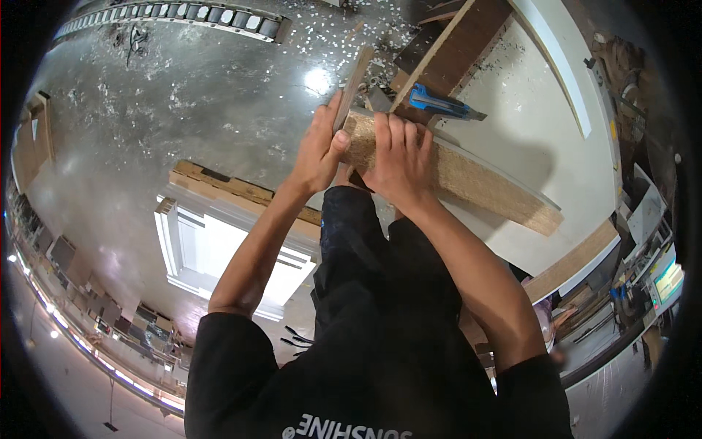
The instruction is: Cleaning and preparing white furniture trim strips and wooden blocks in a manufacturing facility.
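Observation:
My left hand (320,152) is closed around a thin wooden strip (355,82) that stands up at the left end of a particleboard piece (490,181). Its thumb presses beside the board's end. Draped over that same particleboard, my right hand (402,150) grips it with the fingers over the far edge. The board slants from my hands down to the right above a white panel (537,139). A blue utility knife (442,102), its blade out, lies just beyond my right hand, pointing right. The palm sides of both hands are hidden.
White framed panels (212,245) and a brown cardboard-edged piece (241,189) sit at left. A brown board (461,47) stands along the white panel's far left side. White scraps (336,36) litter the floor near a roller conveyor (212,14). A screen (667,282) glows at far right.

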Demonstrator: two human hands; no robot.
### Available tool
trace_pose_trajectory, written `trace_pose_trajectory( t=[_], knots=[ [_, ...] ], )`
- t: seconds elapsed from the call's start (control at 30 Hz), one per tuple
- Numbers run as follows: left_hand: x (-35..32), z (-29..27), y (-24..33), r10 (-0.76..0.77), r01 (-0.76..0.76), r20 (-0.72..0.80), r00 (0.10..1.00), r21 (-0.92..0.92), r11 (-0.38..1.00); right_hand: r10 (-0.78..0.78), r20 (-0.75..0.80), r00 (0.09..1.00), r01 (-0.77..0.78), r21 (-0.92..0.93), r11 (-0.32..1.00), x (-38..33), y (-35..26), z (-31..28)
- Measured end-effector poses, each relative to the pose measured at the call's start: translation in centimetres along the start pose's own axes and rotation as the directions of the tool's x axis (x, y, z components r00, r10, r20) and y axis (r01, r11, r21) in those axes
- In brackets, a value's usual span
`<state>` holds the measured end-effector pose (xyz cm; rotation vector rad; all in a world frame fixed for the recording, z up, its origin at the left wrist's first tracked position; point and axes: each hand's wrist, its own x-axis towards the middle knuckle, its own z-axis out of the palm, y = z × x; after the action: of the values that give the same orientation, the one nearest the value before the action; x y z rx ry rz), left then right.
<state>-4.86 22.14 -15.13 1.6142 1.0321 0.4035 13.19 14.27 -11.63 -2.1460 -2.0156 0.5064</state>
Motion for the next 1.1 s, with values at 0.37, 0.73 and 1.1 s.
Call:
trace_pose_trajectory(
  t=[0.37,0.73,1.1],
  knots=[
    [-1.4,-0.3,1.5,-0.056,0.05,-0.09,0.994,-0.065,0.997,-0.01,-0.063,0.998,0.011,0.027,1.0,0.2,-0.3,-0.9],
    [-2.1,0.4,2.1,-0.097,0.096,-0.074,0.993,-0.013,0.995,-0.03,-0.077,0.997,0.031,0.016,0.999,-0.1,-0.2,-1.1],
    [-2.0,0.7,1.3,-0.118,0.122,-0.086,0.989,0.041,0.992,0.001,-0.023,1.0,0.0,0.048,0.999,-0.2,0.0,-0.8]
  ],
)
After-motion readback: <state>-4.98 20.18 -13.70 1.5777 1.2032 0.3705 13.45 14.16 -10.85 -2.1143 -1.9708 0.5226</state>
